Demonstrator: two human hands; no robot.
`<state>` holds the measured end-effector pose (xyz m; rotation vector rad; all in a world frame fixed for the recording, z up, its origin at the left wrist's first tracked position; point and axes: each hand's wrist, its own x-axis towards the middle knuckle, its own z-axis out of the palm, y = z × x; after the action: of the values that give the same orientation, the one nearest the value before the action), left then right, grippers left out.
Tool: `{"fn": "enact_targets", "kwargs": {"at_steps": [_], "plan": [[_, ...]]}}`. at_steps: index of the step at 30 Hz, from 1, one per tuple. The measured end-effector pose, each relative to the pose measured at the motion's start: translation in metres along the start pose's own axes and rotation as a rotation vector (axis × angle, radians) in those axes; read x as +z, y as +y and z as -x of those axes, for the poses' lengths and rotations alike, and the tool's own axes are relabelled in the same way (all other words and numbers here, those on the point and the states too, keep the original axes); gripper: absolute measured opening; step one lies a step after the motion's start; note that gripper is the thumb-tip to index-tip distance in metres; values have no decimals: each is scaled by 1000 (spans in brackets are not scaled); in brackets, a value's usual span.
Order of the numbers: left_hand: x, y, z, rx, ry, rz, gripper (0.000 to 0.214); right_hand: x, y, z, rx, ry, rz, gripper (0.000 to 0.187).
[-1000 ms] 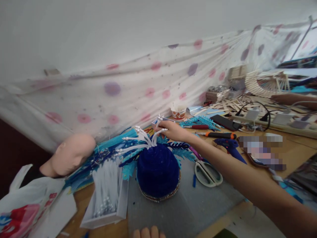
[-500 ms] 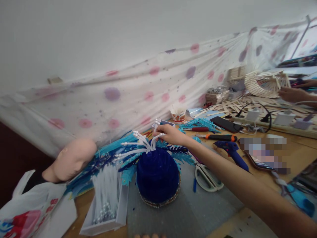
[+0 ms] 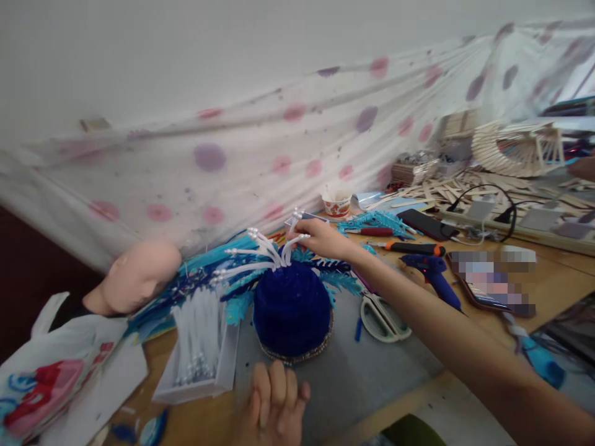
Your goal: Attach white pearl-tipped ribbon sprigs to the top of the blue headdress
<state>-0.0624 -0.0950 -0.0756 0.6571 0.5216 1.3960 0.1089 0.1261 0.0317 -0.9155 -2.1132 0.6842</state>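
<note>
my right hand (image 3: 323, 238) is pinched shut on a white beaded stem (image 3: 290, 245) at the crown of the blue velvet cap (image 3: 292, 310), which sits on a grey mat (image 3: 372, 378) over the wooden table (image 3: 553, 291). my left hand (image 3: 274, 406) lies flat and loose on the mat before the cap, holding nothing. scissors (image 3: 381, 313) and a glue gun (image 3: 432, 272) lie right, a tray of stems (image 3: 195, 391) and a mannequin head (image 3: 134, 275) left. a spotted sheet (image 3: 232, 161) drapes the white wall behind.
</note>
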Motion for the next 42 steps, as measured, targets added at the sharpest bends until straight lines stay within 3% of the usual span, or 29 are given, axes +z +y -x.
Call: {"fn": "enact_targets", "kwargs": {"at_steps": [5,11,21,32,37,42], "plan": [[22,14,-13,87,33,19,28,-1,0,1,11,-12,-13,18],[40,18,-23,115,97,124,55,-3,-1,4,-1,-10,-35,17],[35,14,-19,34,118,214,68,-6,3,5,6,-15,-21,17],[42,12,-18,76,-69,273,31,-1,7,5,8,21,-33,17],[42,12,-19,105,-65,108,19,-1,5,8,24,24,-86,14],[47,9,-20,274,20,-225,19,0,3,11,45,54,-166,15]]}}
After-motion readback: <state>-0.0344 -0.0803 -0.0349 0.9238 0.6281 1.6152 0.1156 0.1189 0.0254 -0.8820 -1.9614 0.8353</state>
